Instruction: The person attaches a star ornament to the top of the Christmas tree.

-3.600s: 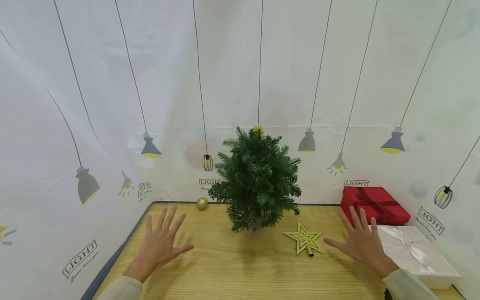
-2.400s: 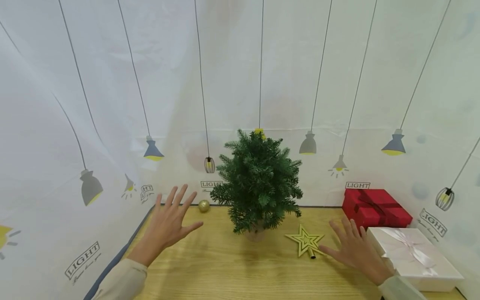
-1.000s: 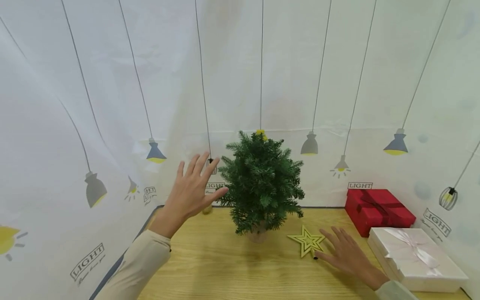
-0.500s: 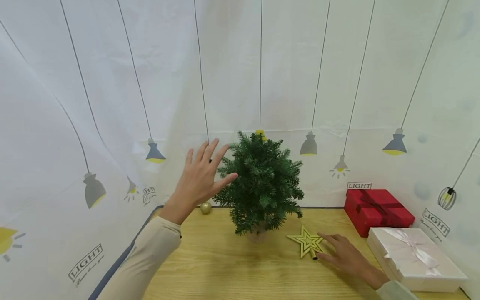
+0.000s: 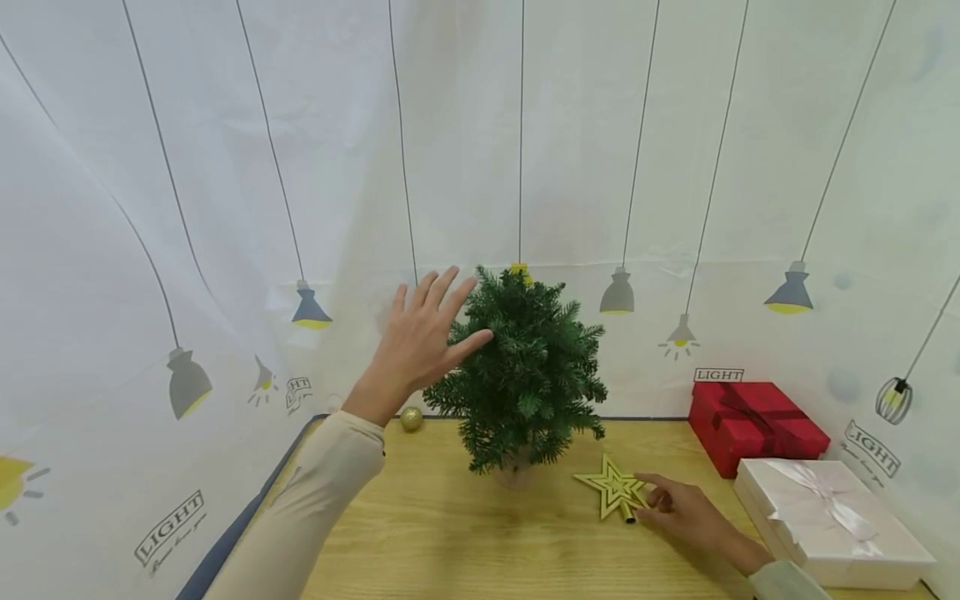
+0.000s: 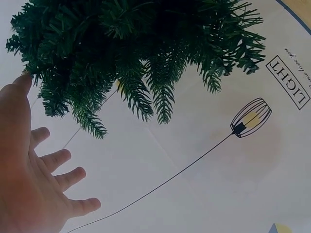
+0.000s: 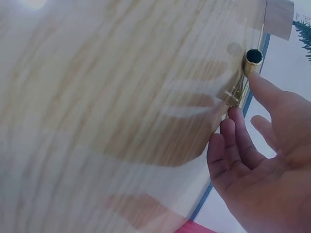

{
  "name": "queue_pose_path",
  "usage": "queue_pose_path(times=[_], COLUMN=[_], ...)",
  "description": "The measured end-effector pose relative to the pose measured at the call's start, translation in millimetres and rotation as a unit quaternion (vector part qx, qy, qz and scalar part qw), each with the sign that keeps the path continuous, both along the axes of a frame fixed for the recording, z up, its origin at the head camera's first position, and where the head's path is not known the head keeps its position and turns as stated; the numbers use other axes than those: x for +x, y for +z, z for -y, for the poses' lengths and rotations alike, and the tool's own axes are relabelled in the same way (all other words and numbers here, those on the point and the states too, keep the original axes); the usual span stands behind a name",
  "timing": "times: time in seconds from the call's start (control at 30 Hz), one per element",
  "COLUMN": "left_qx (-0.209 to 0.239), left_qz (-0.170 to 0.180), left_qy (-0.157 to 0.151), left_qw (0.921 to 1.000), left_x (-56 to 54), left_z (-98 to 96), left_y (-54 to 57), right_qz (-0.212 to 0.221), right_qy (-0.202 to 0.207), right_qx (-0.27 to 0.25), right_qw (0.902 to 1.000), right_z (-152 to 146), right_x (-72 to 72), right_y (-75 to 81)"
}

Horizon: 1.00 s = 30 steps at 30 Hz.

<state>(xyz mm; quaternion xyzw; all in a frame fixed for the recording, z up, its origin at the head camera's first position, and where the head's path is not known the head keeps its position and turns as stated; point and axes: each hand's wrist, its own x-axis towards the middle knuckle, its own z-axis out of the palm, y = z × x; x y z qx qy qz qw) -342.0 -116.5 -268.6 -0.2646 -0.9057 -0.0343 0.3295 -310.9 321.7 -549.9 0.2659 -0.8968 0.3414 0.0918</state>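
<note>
Left hand [image 5: 416, 343] raised, fingers spread and holding nothing, beside a bushy, needled green tree [image 5: 528, 371]; right hand [image 5: 693, 517] low, fingers bent at a flat, tube-stemmed gold star [image 5: 612, 485] on the wood-grain tabletop [image 5: 487, 550]; whether they grip it, I cannot tell

The tree [image 5: 525, 375] looks bristly and plastic. At eight o'clock from it, the ball [image 5: 411, 418] shines like metal; toward five, the star [image 5: 612, 485] has a glossy metallic tube [image 7: 250, 68]. Toward four, a box [image 5: 813, 531] wears satiny ribbon [image 5: 830, 500]. The wood-grain tabletop [image 5: 450, 542] gleams.
</note>
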Motion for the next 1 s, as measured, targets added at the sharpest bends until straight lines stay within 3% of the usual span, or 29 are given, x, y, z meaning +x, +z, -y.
queue_pose_path(times=[0.17,0.37,0.63,0.8,1.0], left_qx=[0.0,-0.001,0.019,0.038,0.07], left_qz=[0.018,0.051,0.088,0.124,0.173], left_qy=[0.0,-0.013,-0.037,-0.056,-0.096], left_qw=[0.9998,0.9986,0.9952,0.9899,0.9777], left_x=[-4.2,-5.7,-10.8,-17.1,-25.1], left_z=[-3.1,-9.3,-17.7,-21.7,-25.5], left_y=[5.0,9.3,13.2,15.1,15.0], right_qz=[-0.005,0.041,0.05,0.064,0.058], right_qy=[0.007,-0.012,-0.003,-0.001,0.009], right_qx=[-0.017,-0.015,-0.027,-0.038,-0.054], right_qw=[0.9998,0.999,0.9984,0.9973,0.9968], right_z=[1.8,2.0,-0.2,-2.3,-3.2], right_x=[-2.3,-2.8,-1.7,-1.6,-0.2], right_y=[-1.4,-1.0,-1.5,-2.1,-2.1])
